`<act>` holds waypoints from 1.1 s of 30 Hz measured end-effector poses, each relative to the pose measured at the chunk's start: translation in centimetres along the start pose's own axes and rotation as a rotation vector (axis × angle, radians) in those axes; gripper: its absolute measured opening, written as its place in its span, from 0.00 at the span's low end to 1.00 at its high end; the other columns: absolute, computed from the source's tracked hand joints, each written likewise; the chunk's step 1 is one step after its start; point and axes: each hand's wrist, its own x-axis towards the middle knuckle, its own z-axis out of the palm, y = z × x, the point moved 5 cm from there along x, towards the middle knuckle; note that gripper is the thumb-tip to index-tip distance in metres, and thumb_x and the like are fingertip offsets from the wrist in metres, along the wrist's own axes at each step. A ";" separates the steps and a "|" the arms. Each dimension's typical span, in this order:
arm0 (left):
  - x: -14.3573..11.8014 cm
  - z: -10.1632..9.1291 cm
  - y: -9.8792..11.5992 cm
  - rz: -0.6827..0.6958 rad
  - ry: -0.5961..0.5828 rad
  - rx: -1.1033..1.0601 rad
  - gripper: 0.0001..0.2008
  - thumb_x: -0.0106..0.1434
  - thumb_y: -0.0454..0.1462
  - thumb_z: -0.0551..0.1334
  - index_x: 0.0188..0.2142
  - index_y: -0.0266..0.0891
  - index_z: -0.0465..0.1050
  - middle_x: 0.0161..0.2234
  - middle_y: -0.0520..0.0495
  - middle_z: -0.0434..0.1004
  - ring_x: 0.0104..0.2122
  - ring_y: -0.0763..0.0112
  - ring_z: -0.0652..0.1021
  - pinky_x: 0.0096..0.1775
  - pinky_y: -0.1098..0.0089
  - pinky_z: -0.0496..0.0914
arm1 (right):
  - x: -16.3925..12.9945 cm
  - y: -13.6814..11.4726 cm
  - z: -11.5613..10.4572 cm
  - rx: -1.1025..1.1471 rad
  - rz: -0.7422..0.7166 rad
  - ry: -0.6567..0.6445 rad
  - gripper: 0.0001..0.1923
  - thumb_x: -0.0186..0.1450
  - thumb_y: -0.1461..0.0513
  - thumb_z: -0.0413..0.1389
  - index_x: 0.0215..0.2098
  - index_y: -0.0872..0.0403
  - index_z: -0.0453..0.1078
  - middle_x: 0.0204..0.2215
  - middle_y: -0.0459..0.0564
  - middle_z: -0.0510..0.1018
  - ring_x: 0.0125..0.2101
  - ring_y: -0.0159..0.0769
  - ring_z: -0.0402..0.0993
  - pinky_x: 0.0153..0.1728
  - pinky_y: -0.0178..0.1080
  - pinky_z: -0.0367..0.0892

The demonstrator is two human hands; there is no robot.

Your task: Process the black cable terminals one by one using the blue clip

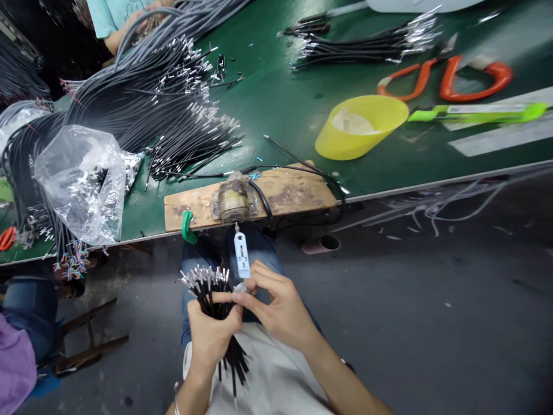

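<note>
In front of my lap, my left hand [213, 334] is wrapped round a bundle of short black cables [209, 288] with silvery foil-like ends pointing up. The tails of the bundle hang below the fist. My right hand [272, 302] is closed in a pinch at the tip of my left index finger, on a small whitish piece [240, 288] whose kind I cannot make out. Just above the right fingers, a light blue slotted plastic tool [242, 255] points down from the shaft of a small taped motor [233, 199]. The motor sits on a wooden board [298, 193] at the table edge.
On the green table [276, 92] lie many dark cables [185, 132], a clear plastic bag [82, 178], a yellow cup [363, 129], orange-handled scissors [447, 86] and a green marker-like tool [479, 112]. A green clamp [188, 226] grips the board. Another person's arm [116, 41] shows at the far side.
</note>
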 end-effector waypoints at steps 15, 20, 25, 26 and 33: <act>0.0 -0.2 0.2 -0.022 0.114 -0.205 0.06 0.44 0.36 0.69 0.21 0.34 0.76 0.18 0.51 0.74 0.20 0.73 0.73 0.26 0.73 0.69 | -2.6 3.3 4.0 1.087 0.758 0.171 0.13 0.49 0.53 0.65 0.22 0.54 0.73 0.21 0.44 0.69 0.21 0.27 0.62 0.22 0.29 0.61; 0.1 0.4 -0.7 -0.084 -0.014 -0.288 0.13 0.48 0.44 0.66 0.21 0.34 0.74 0.11 0.56 0.62 0.13 0.79 0.62 0.17 0.75 0.59 | -2.5 3.1 4.5 1.206 0.804 0.019 0.13 0.50 0.53 0.64 0.24 0.54 0.72 0.17 0.41 0.66 0.17 0.25 0.60 0.19 0.30 0.61; 0.3 0.6 -0.7 -0.085 -0.108 -0.271 0.18 0.51 0.47 0.64 0.16 0.36 0.70 0.10 0.55 0.60 0.13 0.79 0.61 0.18 0.74 0.57 | -1.5 3.4 1.8 0.798 0.445 0.039 0.10 0.59 0.55 0.57 0.30 0.53 0.73 0.25 0.46 0.69 0.26 0.29 0.65 0.27 0.31 0.63; 0.3 0.6 -0.6 -0.083 -0.113 -0.272 0.18 0.51 0.48 0.64 0.16 0.36 0.70 0.10 0.55 0.60 0.13 0.78 0.61 0.17 0.74 0.57 | -1.3 3.2 1.3 0.716 0.385 0.025 0.09 0.59 0.56 0.57 0.31 0.54 0.73 0.28 0.47 0.70 0.28 0.30 0.66 0.28 0.32 0.63; 0.1 0.9 -0.6 -0.065 -0.106 -0.235 0.14 0.49 0.46 0.65 0.21 0.36 0.74 0.12 0.54 0.63 0.13 0.77 0.62 0.18 0.73 0.59 | -1.2 3.1 0.9 0.557 0.364 0.089 0.11 0.57 0.58 0.58 0.20 0.55 0.67 0.20 0.44 0.65 0.22 0.30 0.62 0.23 0.33 0.60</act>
